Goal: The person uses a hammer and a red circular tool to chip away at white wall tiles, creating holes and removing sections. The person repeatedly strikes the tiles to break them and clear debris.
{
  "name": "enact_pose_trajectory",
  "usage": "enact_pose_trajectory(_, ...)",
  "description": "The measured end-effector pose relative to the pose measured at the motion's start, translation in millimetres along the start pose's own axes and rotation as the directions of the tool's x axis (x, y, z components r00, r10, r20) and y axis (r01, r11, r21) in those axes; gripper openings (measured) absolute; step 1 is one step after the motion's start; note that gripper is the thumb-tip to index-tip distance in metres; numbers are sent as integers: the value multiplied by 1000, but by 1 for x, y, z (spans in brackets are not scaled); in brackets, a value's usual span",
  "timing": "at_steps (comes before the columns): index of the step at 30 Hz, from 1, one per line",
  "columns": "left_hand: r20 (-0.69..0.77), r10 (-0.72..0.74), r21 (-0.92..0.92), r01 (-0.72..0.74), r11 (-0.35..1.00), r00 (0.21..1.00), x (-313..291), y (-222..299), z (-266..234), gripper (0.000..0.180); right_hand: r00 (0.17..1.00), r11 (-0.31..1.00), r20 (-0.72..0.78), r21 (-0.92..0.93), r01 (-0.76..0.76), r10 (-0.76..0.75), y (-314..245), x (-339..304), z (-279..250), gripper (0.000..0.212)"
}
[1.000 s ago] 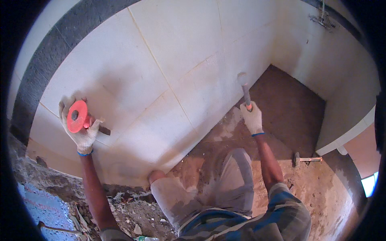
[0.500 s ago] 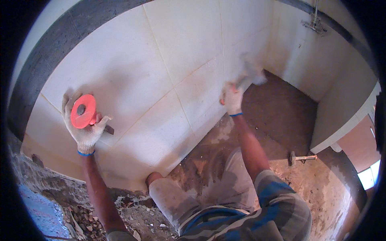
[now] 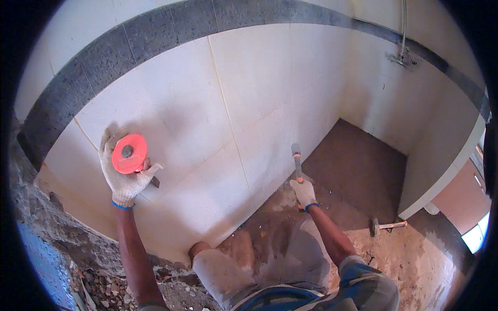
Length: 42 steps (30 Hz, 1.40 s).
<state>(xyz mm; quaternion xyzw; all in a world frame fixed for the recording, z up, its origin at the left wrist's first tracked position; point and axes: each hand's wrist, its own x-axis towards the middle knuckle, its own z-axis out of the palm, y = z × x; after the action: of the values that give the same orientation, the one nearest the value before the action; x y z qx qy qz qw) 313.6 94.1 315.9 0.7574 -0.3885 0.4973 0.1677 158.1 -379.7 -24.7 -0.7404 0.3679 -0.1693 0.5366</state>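
Chisel with a round red guard is before the white wall, near its lower left edge; whether the tip touches, I cannot tell. Half a second ago the hammer was blurred and raised higher; now it is sharp, head up, beside the wall's bottom edge, well apart from the chisel, so no blow is landing now. The gloved left hand holds the chisel behind the guard, thumb sticking out. The gloved right hand is closed around the hammer's handle.
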Motion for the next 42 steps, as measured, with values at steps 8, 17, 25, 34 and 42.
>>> enact_pose_trajectory(8, 37, -42, -11, 43, 999, 998, 1, 3, -3, 89, 905, 801, -238, 423, 423, -352, -156, -18, -81, 23)
enact_pose_trajectory(17, -38, -70, -56, 68, 996, 997, 4, 13, -3, 90, 715, 207, -500, 730, 652, -488, -169, -3, -38, 16)
enact_pose_trajectory(25, -29, -7, -63, 5, 998, 1000, 3, 5, -1, 88, 986, 934, 120, 353, 63, -112, -88, 64, 51, 18)
enact_pose_trajectory(34, 32, -215, -430, 208, 878, 976, -9, -5, 9, 115, 979, 980, -135, -154, 129, -150, 36, 10, -14, 33)
enact_pose_trajectory(42, 99, 13, -158, 2, 987, 995, -4, -23, 5, 105, 895, 835, -278, 342, 432, -349, -91, -9, -83, 25)
